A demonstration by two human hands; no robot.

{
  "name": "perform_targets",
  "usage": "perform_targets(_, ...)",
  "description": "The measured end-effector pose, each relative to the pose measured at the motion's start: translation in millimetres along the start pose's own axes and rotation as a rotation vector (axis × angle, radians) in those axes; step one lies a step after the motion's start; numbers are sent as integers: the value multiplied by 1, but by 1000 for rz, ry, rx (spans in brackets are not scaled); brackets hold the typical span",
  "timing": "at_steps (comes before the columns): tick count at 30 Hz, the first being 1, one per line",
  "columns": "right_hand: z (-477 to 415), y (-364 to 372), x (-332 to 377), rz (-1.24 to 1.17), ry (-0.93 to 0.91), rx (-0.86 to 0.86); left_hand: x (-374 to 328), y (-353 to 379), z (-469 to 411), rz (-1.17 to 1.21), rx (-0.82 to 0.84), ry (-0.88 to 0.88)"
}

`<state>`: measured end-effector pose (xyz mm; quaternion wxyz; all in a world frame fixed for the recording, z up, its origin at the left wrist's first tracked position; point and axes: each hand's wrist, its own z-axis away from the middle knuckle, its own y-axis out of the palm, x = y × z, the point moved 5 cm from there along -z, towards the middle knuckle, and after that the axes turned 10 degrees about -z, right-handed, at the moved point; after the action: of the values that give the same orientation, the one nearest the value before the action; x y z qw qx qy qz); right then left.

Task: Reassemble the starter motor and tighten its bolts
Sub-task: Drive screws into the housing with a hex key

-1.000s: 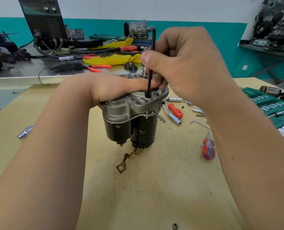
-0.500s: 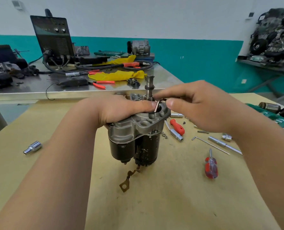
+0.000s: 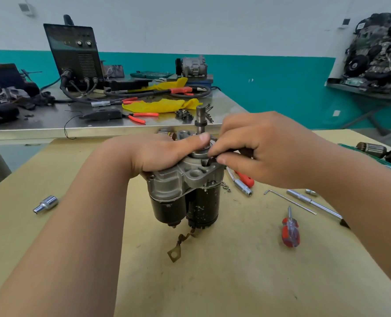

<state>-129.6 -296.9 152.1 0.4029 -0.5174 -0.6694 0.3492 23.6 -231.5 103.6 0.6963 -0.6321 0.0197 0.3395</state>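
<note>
Starter motor (image 3: 185, 197) upright on table (image 3: 212, 282), shaft (image 3: 201, 117) up. Left hand (image 3: 162, 154) grips housing top; right hand (image 3: 265, 152) pinches dark hex key (image 3: 211, 161) beside the shaft.

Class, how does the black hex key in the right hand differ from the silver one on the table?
The black hex key is pinched in the right hand atop the starter motor; the silver hex key lies flat on the table. The black one is mostly hidden; the silver shows whole.

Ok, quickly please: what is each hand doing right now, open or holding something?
Left hand: grips the top of the starter motor.
Right hand: pinches a dark hex key at the motor's top.
</note>
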Motion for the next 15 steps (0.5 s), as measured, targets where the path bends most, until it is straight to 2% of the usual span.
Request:
perform_targets(5,-5,2,-1,-3,37,6,-1,2,-1,59,-15,8)
perform_targets(10,-12,-5,-4,59,41,181,-8,0,-6,23,-73,-24)
perform_targets(15,-14,-8,-2,139,77,241,-10,0,-7,33,-106,-51)
